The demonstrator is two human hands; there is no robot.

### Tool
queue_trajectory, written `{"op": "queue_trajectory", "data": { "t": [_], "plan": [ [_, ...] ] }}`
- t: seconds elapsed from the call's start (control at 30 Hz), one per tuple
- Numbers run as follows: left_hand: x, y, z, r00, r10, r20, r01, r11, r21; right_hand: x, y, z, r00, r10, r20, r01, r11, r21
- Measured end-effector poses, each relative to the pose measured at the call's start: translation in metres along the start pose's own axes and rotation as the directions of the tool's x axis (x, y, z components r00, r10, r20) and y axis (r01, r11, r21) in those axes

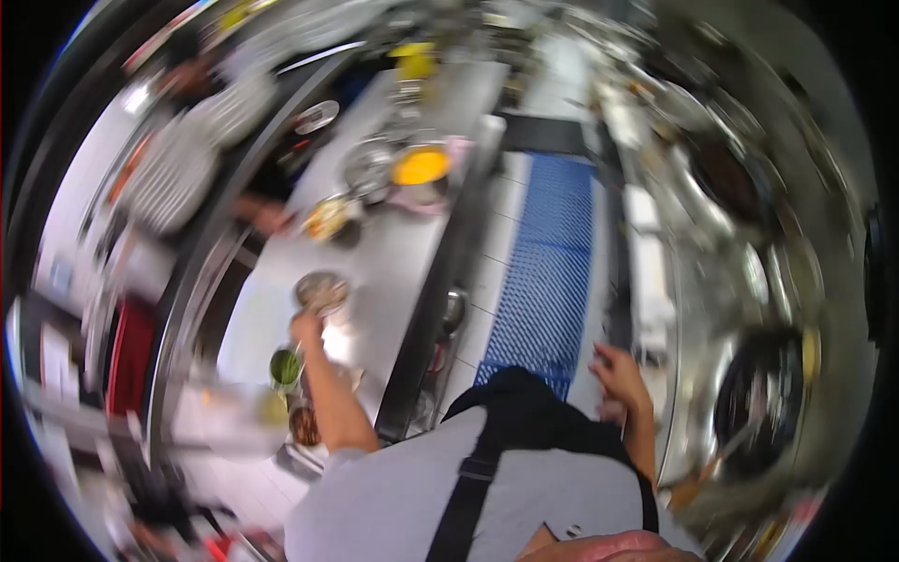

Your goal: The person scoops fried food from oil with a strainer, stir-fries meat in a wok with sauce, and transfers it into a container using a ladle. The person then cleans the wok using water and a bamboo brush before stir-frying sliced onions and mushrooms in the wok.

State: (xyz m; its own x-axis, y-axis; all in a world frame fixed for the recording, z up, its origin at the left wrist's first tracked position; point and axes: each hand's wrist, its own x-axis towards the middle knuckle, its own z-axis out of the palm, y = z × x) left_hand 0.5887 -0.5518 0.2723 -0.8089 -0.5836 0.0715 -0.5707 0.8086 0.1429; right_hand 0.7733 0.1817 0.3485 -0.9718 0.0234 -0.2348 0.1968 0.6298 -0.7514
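Over the metal counter, my left hand (307, 326) is at the near rim of a round bowl (323, 290) with pale contents; its fingers are blurred and I cannot tell whether they grip the rim. Just nearer stand a container of something green (286, 366) and one with brown contents (304, 423). My right hand (618, 375) hangs at my right side above the floor edge, fingers loosely bent and apart, holding nothing that I can see.
Further along the counter (403, 248) are a bowl of yellow food (421, 167), a metal bowl (371, 169) and a mixed-food bowl (328, 217). Another person's hand (270, 217) is across the counter. A blue mat (543, 253) covers the aisle. A dark pan (760, 398) sits right.
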Motion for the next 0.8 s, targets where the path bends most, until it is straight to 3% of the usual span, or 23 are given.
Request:
{"op": "queue_trajectory", "data": {
  "t": [0.03, 0.07, 0.1, 0.13, 0.17, 0.2, 0.23, 0.27, 0.33, 0.4, 0.43, 0.53, 0.6, 0.63, 0.67, 0.7, 0.73, 0.77, 0.8],
  "plan": [
    [0.000, -0.002, -0.003, 0.977, 0.206, -0.045, -0.209, 0.975, -0.074, -0.008, 0.001, -0.007, 0.995, -0.049, -0.092, 0.052, 0.998, 0.026],
    [-0.006, 0.011, -0.009, 0.996, 0.001, 0.086, 0.055, 0.756, -0.652, -0.019, -0.001, -0.017, 0.988, -0.017, -0.155, 0.027, 0.998, 0.061],
    [-0.012, 0.025, -0.016, 0.956, -0.205, 0.211, 0.249, 0.186, -0.950, -0.035, 0.003, -0.025, 0.974, 0.121, -0.192, -0.092, 0.984, 0.156],
    [0.006, 0.003, 0.013, 0.995, -0.100, 0.012, 0.045, 0.334, -0.941, -0.050, 0.002, -0.038, 0.942, 0.218, -0.256, -0.165, 0.963, 0.211],
    [-0.013, 0.029, -0.017, 0.993, -0.066, 0.102, 0.100, -0.033, -0.994, -0.067, 0.001, -0.051, 0.896, 0.311, -0.317, -0.227, 0.934, 0.275],
    [-0.017, 0.050, -0.027, 0.971, -0.224, 0.086, 0.096, 0.037, -0.995, -0.087, 0.014, -0.063, 0.821, 0.317, -0.475, -0.249, 0.947, 0.202],
    [-0.019, 0.063, -0.040, 0.967, -0.232, 0.106, 0.139, 0.133, -0.981, -0.108, 0.027, -0.075, 0.721, 0.314, -0.618, -0.293, 0.946, 0.139],
    [-0.037, 0.095, -0.057, 0.960, -0.279, -0.005, 0.045, 0.170, -0.984, -0.128, 0.054, -0.080, 0.596, 0.206, -0.776, -0.358, 0.933, -0.028],
    [-0.046, 0.138, -0.075, 0.970, -0.226, -0.085, -0.039, 0.202, -0.979, -0.175, 0.074, -0.096, 0.306, 0.181, -0.935, -0.556, 0.831, -0.021],
    [-0.070, 0.195, -0.097, 0.992, -0.069, -0.105, -0.084, 0.251, -0.964, -0.215, 0.075, -0.104, 0.075, 0.379, -0.922, -0.787, 0.590, 0.179],
    [-0.094, 0.231, -0.111, 0.995, 0.042, -0.089, -0.096, 0.222, -0.970, -0.231, 0.086, -0.100, 0.026, 0.430, -0.902, -0.832, 0.510, 0.219],
    [-0.118, 0.324, -0.083, 0.910, 0.414, -0.009, -0.053, 0.095, -0.994, -0.256, 0.147, -0.090, 0.095, 0.661, -0.744, -0.735, 0.551, 0.396],
    [-0.205, 0.409, -0.096, 0.790, 0.603, 0.113, 0.102, 0.053, -0.993, -0.261, 0.158, -0.084, 0.084, 0.585, -0.807, -0.637, 0.654, 0.408],
    [-0.234, 0.451, -0.074, 0.728, 0.684, 0.048, 0.106, -0.043, -0.994, -0.263, 0.161, -0.079, 0.065, 0.654, -0.754, -0.493, 0.678, 0.546],
    [-0.294, 0.489, -0.095, 0.602, 0.791, 0.109, 0.218, -0.031, -0.975, -0.265, 0.165, -0.072, 0.060, 0.714, -0.697, -0.332, 0.673, 0.661],
    [-0.332, 0.524, -0.082, 0.490, 0.864, 0.111, 0.287, -0.040, -0.957, -0.265, 0.161, -0.063, 0.065, 0.706, -0.705, -0.153, 0.705, 0.693],
    [-0.383, 0.553, -0.091, 0.420, 0.899, 0.123, 0.214, 0.034, -0.976, -0.266, 0.154, -0.051, 0.072, 0.695, -0.716, 0.030, 0.716, 0.698],
    [-0.421, 0.583, -0.079, 0.265, 0.959, 0.099, 0.268, 0.025, -0.963, -0.270, 0.151, -0.039, 0.095, 0.695, -0.712, 0.127, 0.701, 0.701],
    [-0.475, 0.603, -0.092, 0.208, 0.975, 0.079, 0.254, 0.024, -0.967, -0.279, 0.137, -0.034, 0.127, 0.725, -0.677, 0.208, 0.647, 0.733]
  ]
}}
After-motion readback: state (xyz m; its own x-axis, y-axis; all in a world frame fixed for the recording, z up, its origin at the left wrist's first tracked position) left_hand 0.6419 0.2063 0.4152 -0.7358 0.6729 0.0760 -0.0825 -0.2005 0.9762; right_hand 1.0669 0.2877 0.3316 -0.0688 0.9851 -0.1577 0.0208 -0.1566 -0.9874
